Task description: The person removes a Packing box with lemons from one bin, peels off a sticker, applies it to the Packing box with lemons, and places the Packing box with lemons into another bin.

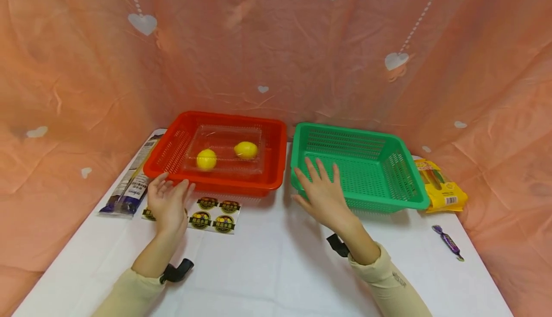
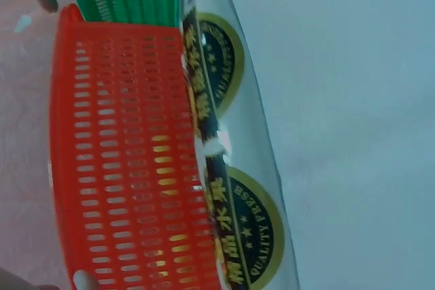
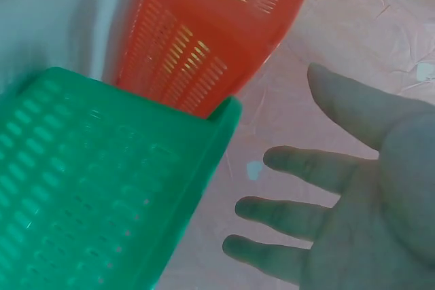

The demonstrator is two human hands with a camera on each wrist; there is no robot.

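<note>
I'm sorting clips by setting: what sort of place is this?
Probably a makeshift tabletop set-up rather than a working kitchen or shop. A heart-patterned cloth hangs close behind a white table, where a red basket and a green basket stand side by side.

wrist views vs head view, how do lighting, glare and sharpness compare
Head view: crisper, with a warm peach backdrop, a soft shadow on the white tablecloth by the right hand, faint highlights on the clear plastic box; left wrist view: bluish cast, soft detail, pale glare on the sticker sheet; right wrist view: also cool, right hand dim, shadow beside the red basket.
</note>
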